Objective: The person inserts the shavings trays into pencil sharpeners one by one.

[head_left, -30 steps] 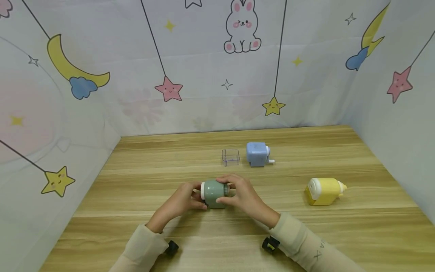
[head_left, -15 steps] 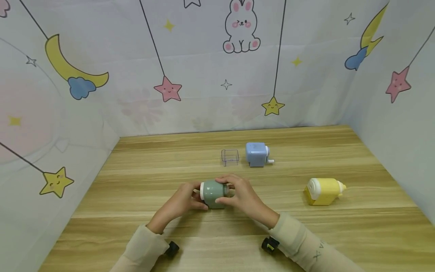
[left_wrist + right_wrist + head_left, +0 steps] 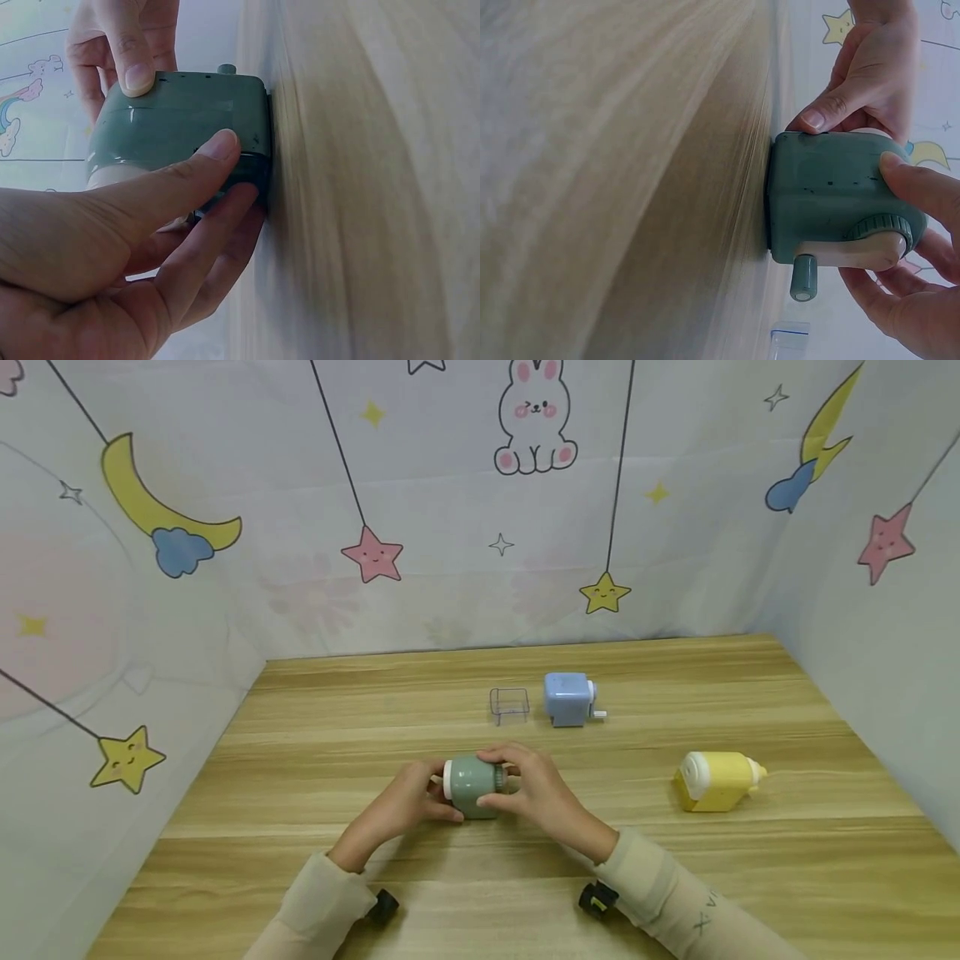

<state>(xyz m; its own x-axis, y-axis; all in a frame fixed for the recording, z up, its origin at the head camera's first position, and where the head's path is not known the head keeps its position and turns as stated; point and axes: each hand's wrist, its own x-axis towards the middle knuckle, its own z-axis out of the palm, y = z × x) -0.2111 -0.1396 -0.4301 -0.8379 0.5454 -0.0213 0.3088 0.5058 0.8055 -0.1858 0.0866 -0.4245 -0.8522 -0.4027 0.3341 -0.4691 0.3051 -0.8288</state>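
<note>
A green hand-crank pencil sharpener (image 3: 472, 787) stands on the wooden table between both hands. My right hand (image 3: 536, 785) grips its body from the right, thumb on the near side and fingers over the top. In the right wrist view its crank handle (image 3: 804, 277) and ridged dial (image 3: 881, 226) show. My left hand (image 3: 405, 795) is at the white-faced end. In the left wrist view, thumb and fingers pinch a dark see-through drawer (image 3: 259, 169) low on that end. The drawer looks nearly flush with the body; the fingers hide part of it.
Behind the hands stands a blue pencil sharpener (image 3: 567, 699) with a white crank. Beside it on the left is a small clear open box (image 3: 509, 702) with blue edges. A yellow pencil sharpener (image 3: 717, 782) stands to the right. Printed cloth (image 3: 450, 485) walls the table (image 3: 337, 710).
Hands and green pencil sharpener hold almost still. The left thumb has shifted very slightly to the right along the sharpener's lower edge.
</note>
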